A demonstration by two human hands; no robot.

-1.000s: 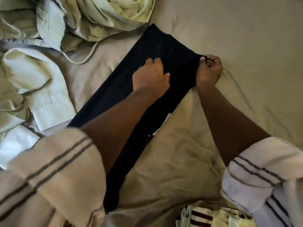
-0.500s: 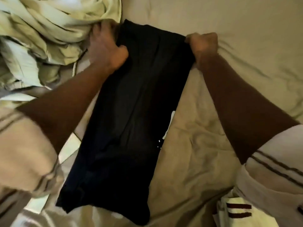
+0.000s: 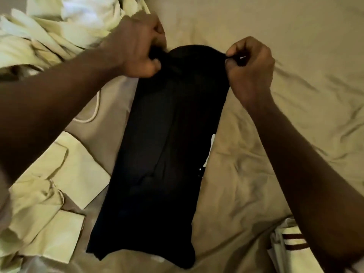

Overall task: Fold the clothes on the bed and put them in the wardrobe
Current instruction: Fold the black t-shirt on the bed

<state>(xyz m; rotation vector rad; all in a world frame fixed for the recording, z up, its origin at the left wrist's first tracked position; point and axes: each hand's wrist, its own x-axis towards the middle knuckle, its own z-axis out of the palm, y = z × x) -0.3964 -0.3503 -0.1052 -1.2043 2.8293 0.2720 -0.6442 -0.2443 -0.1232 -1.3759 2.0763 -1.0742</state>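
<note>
- Black garment (image 3: 163,150) lies as a long narrow strip on the bed (image 3: 285,125). Its long axis runs from the person to the far end, leaning slightly right as it goes.
- Left hand (image 3: 136,46) grips the garment's far left corner, fingers curled round bunched cloth.
- Right hand (image 3: 250,66) pinches the garment's far right corner between thumb and fingertips.
- Both hands sit at the garment's far end, about level, one on each side; neither is nearer the near hem.
- Far edge humps up between the hands and looks lifted; the near end lies flat.
- Next move is probably to draw the far end back along the long axis toward the near hem, arms together.
- Forearms reach forward along the garment's two sides.
- Pale green clothes (image 3: 49,46) are heaped left of the garment.
</note>
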